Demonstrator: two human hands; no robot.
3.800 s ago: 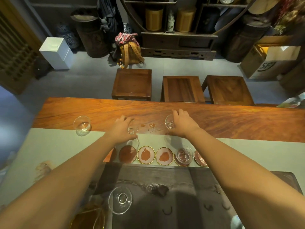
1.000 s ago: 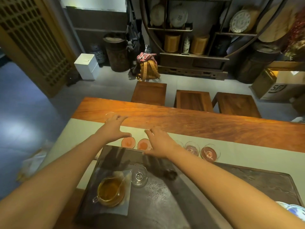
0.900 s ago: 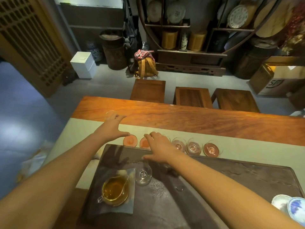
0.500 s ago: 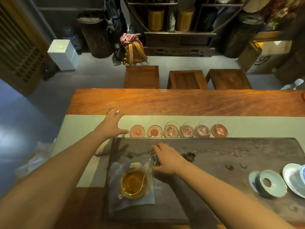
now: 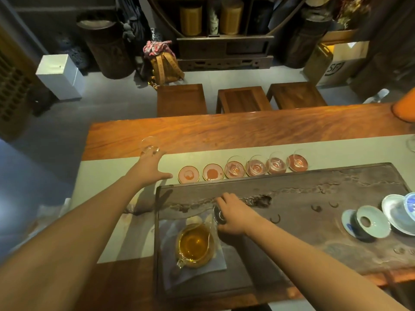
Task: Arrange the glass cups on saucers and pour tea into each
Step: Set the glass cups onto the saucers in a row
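The left hand point(image 5: 150, 165) reaches out, fingers on a glass cup point(image 5: 149, 145) beyond it. The right hand point(image 5: 233, 215) curls over another glass cup point(image 5: 218, 216) beside the tea pitcher point(image 5: 195, 245).

The right hand point(image 5: 233, 215) covers most of a glass cup point(image 5: 219, 215); its grip is unclear.

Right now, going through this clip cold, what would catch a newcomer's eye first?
Probably the row of six saucers along the far edge of the dark tea tray: the four on the right carry glass cups, the two on the left are bare. Next, the glass pitcher of amber tea on a cloth at the tray's near left. The right hand covers a glass cup beside it, while the left hand reaches a cup on the table.
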